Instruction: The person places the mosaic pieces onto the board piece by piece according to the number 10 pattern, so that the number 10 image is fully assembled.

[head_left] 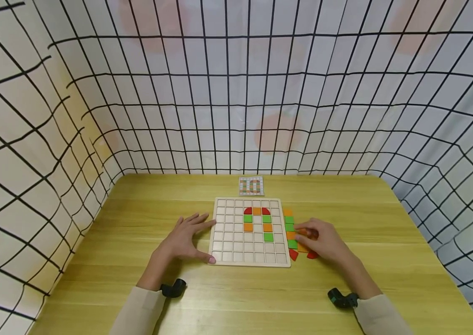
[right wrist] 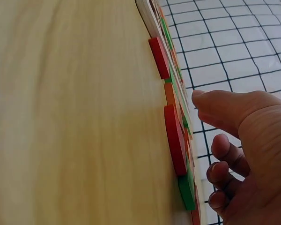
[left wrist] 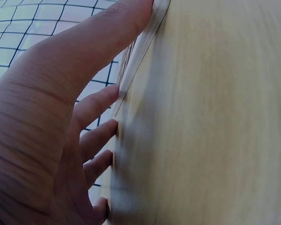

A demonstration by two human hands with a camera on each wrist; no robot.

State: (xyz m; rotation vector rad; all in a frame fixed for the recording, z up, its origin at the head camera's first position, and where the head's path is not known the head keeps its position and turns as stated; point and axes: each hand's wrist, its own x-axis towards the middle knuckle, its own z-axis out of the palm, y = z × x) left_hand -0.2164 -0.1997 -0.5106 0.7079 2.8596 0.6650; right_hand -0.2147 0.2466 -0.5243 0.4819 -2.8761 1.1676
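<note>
A pale wooden grid board (head_left: 228, 249) lies flat on the table. Red rounded corner tiles (head_left: 248, 211), orange square tiles (head_left: 248, 227) and green square tiles (head_left: 268, 237) form an arch in its cells. My left hand (head_left: 179, 239) has its fingers spread, thumb and index fingertip at the board's left edge. Along the right edge lie loose tiles, among them a green tile (head_left: 292, 244) and a red tile (head_left: 293, 254). My right hand (head_left: 324, 239) hovers over this pile, thumb and index apart, other fingers loosely bent. No tile shows between its fingers in the right wrist view.
A small printed pattern card (head_left: 251, 185) lies behind the board. The wooden table (head_left: 169, 195) is enclosed at the back and sides by white sheeting with a black grid (head_left: 215, 107). Each wrist wears a black camera, such as the left one (head_left: 174, 288).
</note>
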